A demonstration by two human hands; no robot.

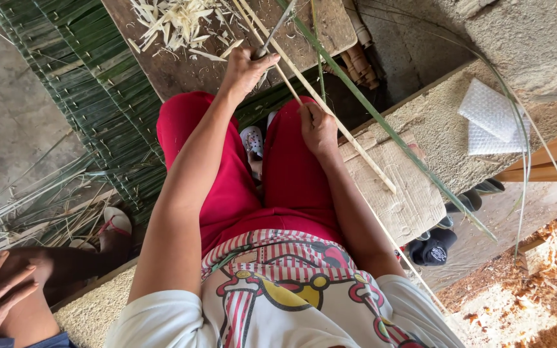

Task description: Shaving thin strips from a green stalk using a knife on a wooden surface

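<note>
Left hand point(245, 69), upper centre: fist closed around knife point(272, 33). Right hand point(318, 129), centre: fingers pinch pale bamboo strip point(349, 142). Shavings point(175, 22) lie on wooden board point(182, 71).

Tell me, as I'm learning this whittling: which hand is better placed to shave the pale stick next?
Likely left: the left hand holds the blade by the pale stick over the wooden board; the right hand just grips the stick.
</note>
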